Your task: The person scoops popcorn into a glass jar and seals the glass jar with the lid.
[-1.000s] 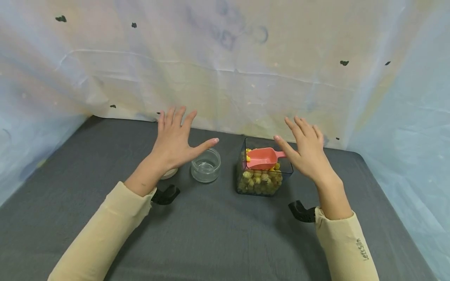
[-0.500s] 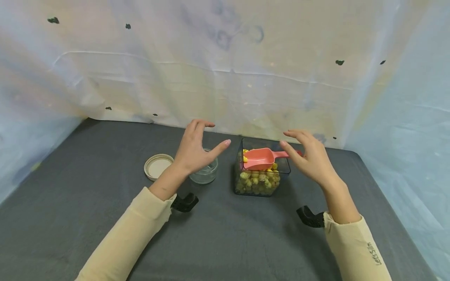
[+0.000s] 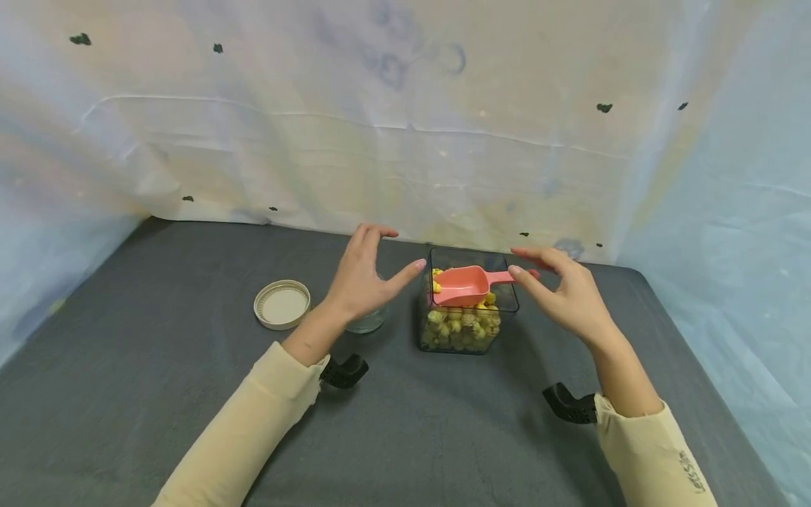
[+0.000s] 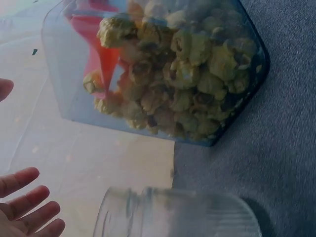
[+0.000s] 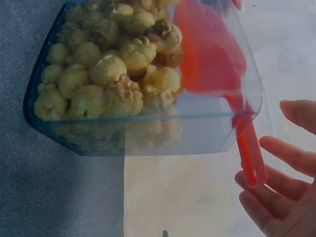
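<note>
grey table (image 3: 437, 436) | pale mottled sheet (image 3: 355, 165) behind | small dark patches (image 3: 80, 39) on sheet

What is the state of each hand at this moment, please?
Left hand: open, near the glass jar, holding nothing.
Right hand: open, at the scoop handle, not gripping it; whether they touch cannot be told.

Location: screened-off booth, apparently a recording set-up. Evidence: pale, pastel-mottled hanging sheet (image 3: 317, 162) behind flat, dark grey, fabric-textured counter (image 3: 412, 436); pale bluish sheeting (image 3: 728, 211) at both sides; curved black wrist attachments (image 3: 570, 406). Wider room type: indeterminate.
</note>
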Demonstrator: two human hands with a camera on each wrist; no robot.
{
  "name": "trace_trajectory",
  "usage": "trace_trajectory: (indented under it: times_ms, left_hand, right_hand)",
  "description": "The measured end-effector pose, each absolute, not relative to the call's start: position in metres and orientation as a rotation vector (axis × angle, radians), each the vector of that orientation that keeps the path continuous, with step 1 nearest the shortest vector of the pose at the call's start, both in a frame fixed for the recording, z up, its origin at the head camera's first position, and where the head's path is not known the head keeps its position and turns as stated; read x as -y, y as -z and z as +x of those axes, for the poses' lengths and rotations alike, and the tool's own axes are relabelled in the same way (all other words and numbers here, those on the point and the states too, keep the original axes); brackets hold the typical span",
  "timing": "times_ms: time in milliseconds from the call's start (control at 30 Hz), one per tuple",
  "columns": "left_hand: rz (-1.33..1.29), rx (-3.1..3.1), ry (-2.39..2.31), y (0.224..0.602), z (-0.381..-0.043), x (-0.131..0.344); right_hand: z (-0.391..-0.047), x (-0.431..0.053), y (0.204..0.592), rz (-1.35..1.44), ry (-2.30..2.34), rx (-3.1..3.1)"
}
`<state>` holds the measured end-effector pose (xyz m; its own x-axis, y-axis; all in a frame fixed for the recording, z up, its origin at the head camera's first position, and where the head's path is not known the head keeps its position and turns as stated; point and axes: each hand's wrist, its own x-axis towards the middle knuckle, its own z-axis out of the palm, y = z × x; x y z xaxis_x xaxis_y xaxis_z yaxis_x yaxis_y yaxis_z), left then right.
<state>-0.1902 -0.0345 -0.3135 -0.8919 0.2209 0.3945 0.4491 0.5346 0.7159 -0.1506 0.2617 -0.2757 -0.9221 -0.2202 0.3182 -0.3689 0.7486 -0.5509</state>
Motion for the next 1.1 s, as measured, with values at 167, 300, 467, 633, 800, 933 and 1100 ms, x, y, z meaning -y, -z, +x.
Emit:
trace_trajectory:
  times_ms: [167,300,467,633,800,933,1100]
  left_hand:
    - [-0.601,2.545,1.316,0.315,-0.189,0.027]
    - [-0.622,2.597,1.319,0.315,-0.188,0.022]
    - [-0.671,2.691,1.313,0.317,-0.188,0.015]
    - [-0.755,2.729,1.352,0.319,-0.187,0.009]
    - [-0.802,2.742,1.417,0.322,-0.188,0.004]
    - [-0.808,2.773,1.465,0.324,-0.188,0.003]
    - [-0.798,2.783,1.533,0.326,-0.188,0.002]
  right_hand:
    - [-0.148,-0.265,0.275,0.484,-0.987,2.729]
    - [-0.149,-0.268,0.278,0.504,-1.049,2.748]
    - [-0.153,-0.274,0.282,0.524,-1.097,2.757]
    - [-0.156,-0.277,0.288,0.566,-1.134,2.743]
    - [-0.157,-0.276,0.290,0.588,-1.144,2.723]
    - [-0.157,-0.275,0.292,0.579,-1.156,2.716]
    - [-0.158,-0.276,0.294,0.560,-1.183,2.713]
